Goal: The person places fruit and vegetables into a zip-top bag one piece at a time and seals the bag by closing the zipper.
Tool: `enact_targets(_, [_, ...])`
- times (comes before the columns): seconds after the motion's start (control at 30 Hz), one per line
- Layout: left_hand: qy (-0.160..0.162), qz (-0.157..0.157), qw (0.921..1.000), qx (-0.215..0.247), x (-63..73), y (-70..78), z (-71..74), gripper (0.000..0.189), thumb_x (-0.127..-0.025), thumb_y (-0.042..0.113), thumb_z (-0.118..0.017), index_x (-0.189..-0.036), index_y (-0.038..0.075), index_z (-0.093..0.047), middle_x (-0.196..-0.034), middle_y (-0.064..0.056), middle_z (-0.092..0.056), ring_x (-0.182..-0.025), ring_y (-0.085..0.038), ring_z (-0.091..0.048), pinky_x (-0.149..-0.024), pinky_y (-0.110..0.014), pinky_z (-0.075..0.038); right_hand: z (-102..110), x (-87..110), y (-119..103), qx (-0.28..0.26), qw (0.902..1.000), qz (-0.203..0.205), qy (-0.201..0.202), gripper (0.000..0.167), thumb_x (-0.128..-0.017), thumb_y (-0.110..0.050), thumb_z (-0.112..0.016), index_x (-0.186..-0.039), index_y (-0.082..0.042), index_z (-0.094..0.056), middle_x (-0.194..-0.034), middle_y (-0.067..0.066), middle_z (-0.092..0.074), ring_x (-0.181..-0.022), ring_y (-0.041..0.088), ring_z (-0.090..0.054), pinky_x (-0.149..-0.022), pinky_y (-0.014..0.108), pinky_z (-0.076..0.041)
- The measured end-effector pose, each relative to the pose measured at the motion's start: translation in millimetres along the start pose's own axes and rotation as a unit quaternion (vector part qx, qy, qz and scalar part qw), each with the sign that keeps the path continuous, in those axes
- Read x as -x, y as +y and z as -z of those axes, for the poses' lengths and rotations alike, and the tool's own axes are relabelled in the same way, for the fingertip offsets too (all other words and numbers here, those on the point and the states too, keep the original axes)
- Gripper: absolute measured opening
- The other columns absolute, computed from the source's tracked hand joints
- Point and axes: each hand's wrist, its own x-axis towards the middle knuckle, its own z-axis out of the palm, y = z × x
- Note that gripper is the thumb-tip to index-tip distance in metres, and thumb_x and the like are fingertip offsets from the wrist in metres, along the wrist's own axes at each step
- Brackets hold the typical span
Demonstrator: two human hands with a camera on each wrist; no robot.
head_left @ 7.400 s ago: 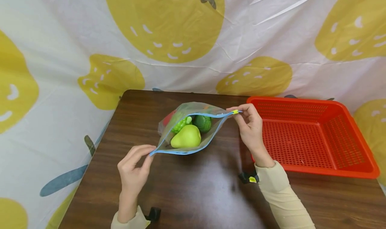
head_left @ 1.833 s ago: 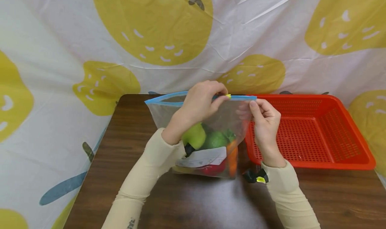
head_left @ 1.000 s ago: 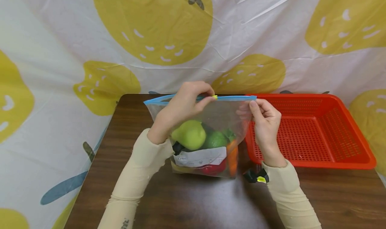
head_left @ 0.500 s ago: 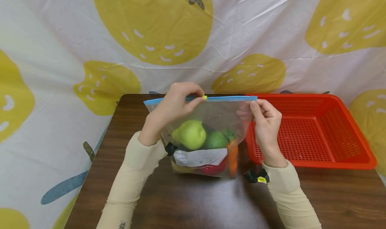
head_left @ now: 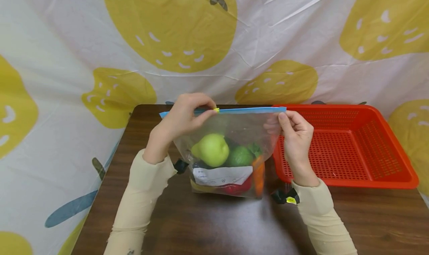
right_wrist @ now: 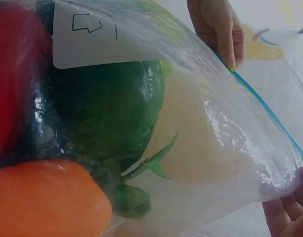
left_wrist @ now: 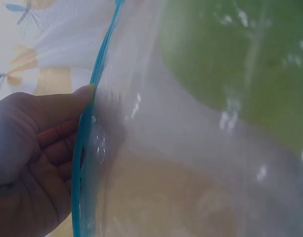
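A clear zipper bag (head_left: 234,128) with a blue top strip stands on the table in the head view. My left hand (head_left: 181,115) pinches its yellow slider (head_left: 216,110), left of the strip's middle. With thumb and fingers, my right hand (head_left: 296,135) grips the bag's top right corner. Through the plastic show a green pear (head_left: 213,150), a round dark green item (head_left: 240,156), an orange carrot (head_left: 258,175) with a green top, and something red (head_left: 238,188) behind a white label (head_left: 222,175). In the left wrist view, the left hand (left_wrist: 38,143) partly covers the strip's far end.
A red plastic basket (head_left: 395,147) with a perforated bottom stands to the right, close behind the right hand. The dark wooden table (head_left: 214,225) reaches back to a hanging cloth (head_left: 187,83) printed with yellow fruit.
Over the last two seconds my left hand has drawn the slider leftward along the strip, leaving it pressed together on the right. Earlier the bag gaped wide. The right hand stays at the corner.
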Motion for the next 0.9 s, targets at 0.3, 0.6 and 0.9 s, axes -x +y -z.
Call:
enact_targets(0.3, [-0.016,0.032,0.9993,-0.006,11.3,-3.2,10.8,0.004,-0.082,0.002,-0.069,-0.083,-0.002,-0.067,-0.081,-0.009,-0.066,-0.074,-0.018,-0.064,-0.070,-0.029,-0.052,1,0.0,0,-0.009,0.9999,-0.002,0.006,0.016,-0.092,0.005,-0.052,-0.087,0.014,-0.063,-0.073,0.010,-0.070,-0.059,0.017,-0.068,-0.061,0.031,-0.056])
enact_targets(0.6, [-0.017,0.042,0.9990,-0.008,17.8,-8.0,17.5,0.003,-0.081,0.000,-0.070,-0.084,-0.001,-0.068,-0.081,-0.008,-0.066,-0.074,-0.017,-0.064,-0.070,-0.029,-0.052,2,1.0,0,-0.016,0.9998,-0.001,0.007,0.016,-0.092,0.005,-0.052,-0.087,0.014,-0.064,-0.073,0.010,-0.070,-0.060,0.018,-0.068,-0.062,0.031,-0.056])
enact_targets(0.9, [-0.016,0.057,0.9982,-0.014,30.6,-16.0,27.7,0.004,-0.083,0.003,-0.069,-0.086,0.001,-0.069,-0.083,-0.006,-0.067,-0.072,-0.013,-0.062,-0.067,-0.029,-0.051,3,1.7,0,-0.023,0.9997,-0.002,0.004,0.016,-0.092,0.005,-0.052,-0.088,0.012,-0.065,-0.073,0.010,-0.070,-0.060,0.018,-0.068,-0.062,0.031,-0.056])
